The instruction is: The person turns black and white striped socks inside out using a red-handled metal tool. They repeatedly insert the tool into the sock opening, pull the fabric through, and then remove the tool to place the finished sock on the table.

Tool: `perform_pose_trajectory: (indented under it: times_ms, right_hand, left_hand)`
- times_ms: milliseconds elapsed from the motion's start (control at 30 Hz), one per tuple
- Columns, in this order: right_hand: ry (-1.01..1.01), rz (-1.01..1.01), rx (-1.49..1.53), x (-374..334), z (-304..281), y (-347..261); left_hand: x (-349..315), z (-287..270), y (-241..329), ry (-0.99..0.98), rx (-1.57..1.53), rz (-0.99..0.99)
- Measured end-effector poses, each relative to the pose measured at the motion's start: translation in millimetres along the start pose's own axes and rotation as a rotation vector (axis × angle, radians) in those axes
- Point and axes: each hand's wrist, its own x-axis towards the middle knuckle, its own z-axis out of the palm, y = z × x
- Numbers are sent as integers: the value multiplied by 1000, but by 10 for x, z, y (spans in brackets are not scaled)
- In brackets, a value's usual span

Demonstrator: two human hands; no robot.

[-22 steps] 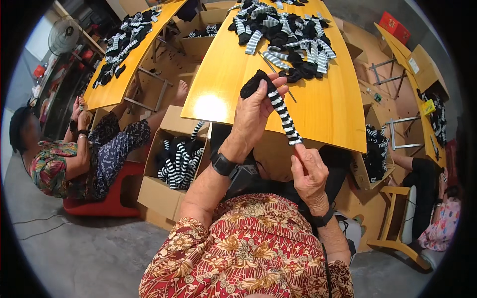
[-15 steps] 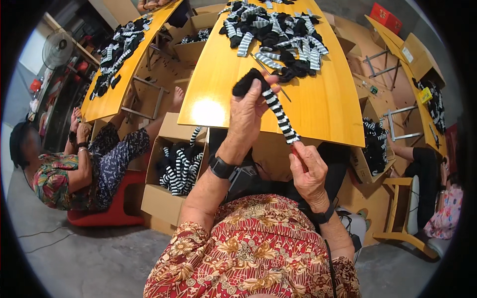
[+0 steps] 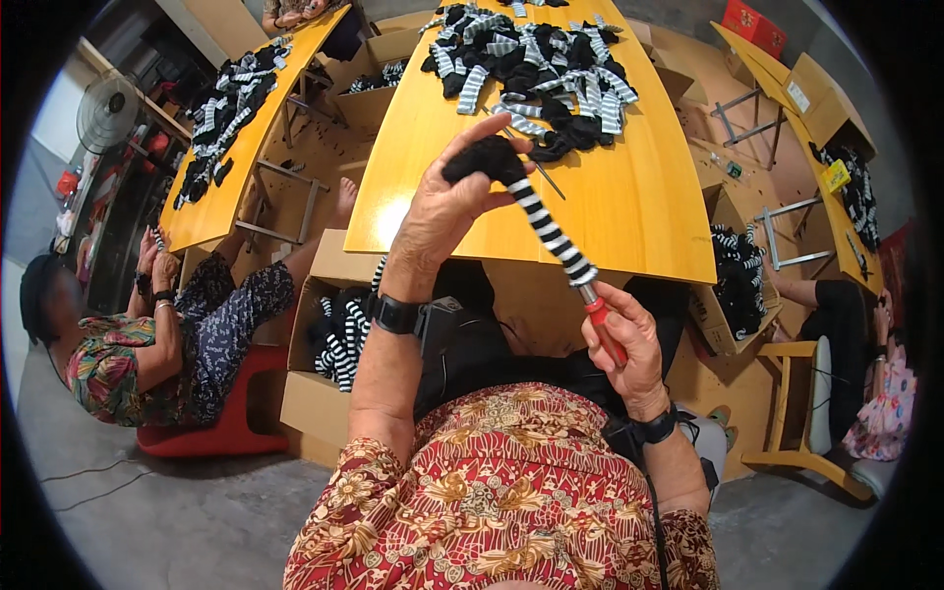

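Observation:
A knitted tube with black and white stripes (image 3: pixel 547 226) slants in front of me, ending in a fuzzy black part (image 3: pixel 484 160). My left hand (image 3: pixel 428 216) grips that black end between thumb and fingers. At the tube's lower mouth a metal shaft goes in; its far tip is hidden inside the knit. The shaft belongs to a tool with a red handle (image 3: pixel 601 326), around which my right hand (image 3: pixel 631 339) is closed. Both hands are above the near edge of the yellow table (image 3: pixel 629 221).
A heap of black and striped knitted pieces (image 3: pixel 536 74) covers the table's far part, beside a thin metal rod (image 3: pixel 553 181). Left of my legs stands a carton (image 3: pixel 320 405) of striped tubes; another carton (image 3: pixel 710 310) stands right. A person (image 3: pixel 128 344) sits at left.
My left hand has shifted left with the black end. My right hand has moved slightly down and right, so the red handle and part of the metal shaft now show below the tube.

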Motion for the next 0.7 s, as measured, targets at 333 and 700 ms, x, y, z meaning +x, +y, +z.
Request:
perform_pose_trajectory:
  times_ms: [333, 700]
  right_hand:
    - [-140, 209, 534, -49, -175, 47]
    - [27, 19, -6, -123, -12, 125]
  left_hand:
    - [-100, 34, 154, -65, 349, -59]
    - [-144, -122, -153, 284, 306, 33]
